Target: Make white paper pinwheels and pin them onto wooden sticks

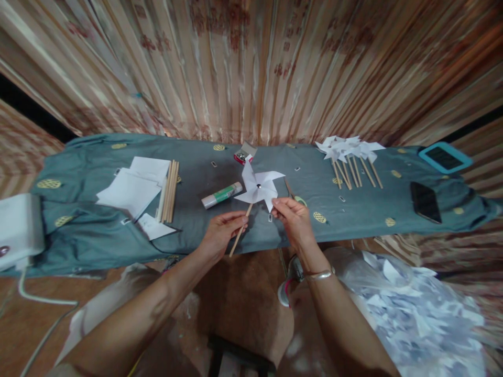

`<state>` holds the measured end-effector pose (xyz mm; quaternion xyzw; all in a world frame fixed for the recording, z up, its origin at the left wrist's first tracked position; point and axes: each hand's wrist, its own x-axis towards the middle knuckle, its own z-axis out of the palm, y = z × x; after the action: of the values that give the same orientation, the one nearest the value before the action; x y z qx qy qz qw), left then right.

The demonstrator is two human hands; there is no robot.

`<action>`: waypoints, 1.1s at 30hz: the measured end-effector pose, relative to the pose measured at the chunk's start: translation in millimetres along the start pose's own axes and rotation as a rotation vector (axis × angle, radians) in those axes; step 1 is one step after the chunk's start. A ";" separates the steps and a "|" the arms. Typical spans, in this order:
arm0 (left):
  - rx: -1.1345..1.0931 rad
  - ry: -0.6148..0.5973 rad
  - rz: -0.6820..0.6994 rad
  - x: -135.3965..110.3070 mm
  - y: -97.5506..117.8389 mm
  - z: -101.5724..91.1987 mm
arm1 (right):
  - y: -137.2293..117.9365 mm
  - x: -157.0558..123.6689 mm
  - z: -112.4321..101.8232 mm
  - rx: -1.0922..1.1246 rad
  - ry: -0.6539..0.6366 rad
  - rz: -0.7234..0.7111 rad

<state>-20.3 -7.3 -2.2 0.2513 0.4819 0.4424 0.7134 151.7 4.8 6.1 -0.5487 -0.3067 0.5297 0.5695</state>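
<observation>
My feed, left to right on the counter [192, 229]: paper sheets [131, 191], then a row of sticks [170, 191], left of frame. Glue stick [222, 195] lying left of center. Left hand [223, 230] gripping the white pinwheel [259, 192] by its handle, blades mid-frame. Right hand [294, 220] pinching its lower-right blade. Clustered pinwheels [346, 149] right of center, dark phone [425, 202] far right.

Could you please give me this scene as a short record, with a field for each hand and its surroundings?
Left hand: holds the wooden stick of a white pinwheel
Right hand: fingers pinch a lower blade
Near pinwheel: green-labelled tube, small open box
Left side: white paper sheets, loose sticks
Right side: more pinwheels, black phone, blue-framed device
</observation>
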 end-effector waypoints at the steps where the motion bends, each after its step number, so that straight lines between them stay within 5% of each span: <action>1: -0.002 0.003 -0.004 0.0 0.2 0.3 | 0.1 -0.2 0.3 0.002 -0.004 0.003; 13: -0.007 0.009 -0.022 -0.6 -0.3 1.9 | 1.8 -3.6 2.6 0.049 -0.057 0.006; 33: 0.065 -0.042 -0.032 -13.7 -6.6 10.3 | -10.9 -15.8 -6.5 0.069 0.045 -0.032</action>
<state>-10.4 -21.8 3.2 0.2758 0.4846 0.4098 0.7219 156.6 -10.2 18.7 -0.5356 -0.2839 0.5183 0.6033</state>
